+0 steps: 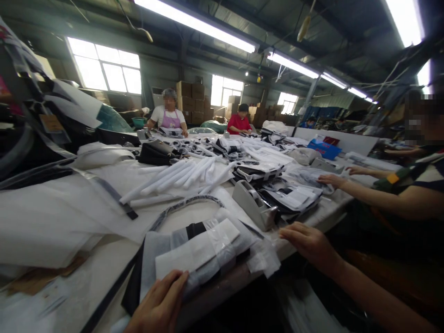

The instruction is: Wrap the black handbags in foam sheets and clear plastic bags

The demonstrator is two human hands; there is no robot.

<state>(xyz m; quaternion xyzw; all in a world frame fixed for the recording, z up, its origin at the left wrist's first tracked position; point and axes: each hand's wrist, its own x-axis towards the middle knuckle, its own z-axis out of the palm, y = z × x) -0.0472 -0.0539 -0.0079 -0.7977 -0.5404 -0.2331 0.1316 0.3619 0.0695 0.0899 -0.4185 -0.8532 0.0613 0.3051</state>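
A black bag (133, 284), partly covered in white foam sheet and clear plastic, lies at the table's near edge with its wrapped handle (187, 201) looped behind it. Across its top runs a white wrapping pad (197, 245). My left hand (161, 298) rests on the bag's near left corner, fingers stretched out; its thumb is hidden. To the right, my right hand (312, 245) hovers by the table edge, fingers together and bent as in a pinch. Anything between those fingertips is too small to make out. They are just beside a grey tape dispenser (253, 206).
White foam rolls (173, 180) lie behind the bag, and foam sheets (52, 217) spread at left. More wrapped bags (291, 196) are stacked beyond the dispenser. A co-worker's arm (374, 196) reaches in from the right. Two people (169, 118) work across the table.
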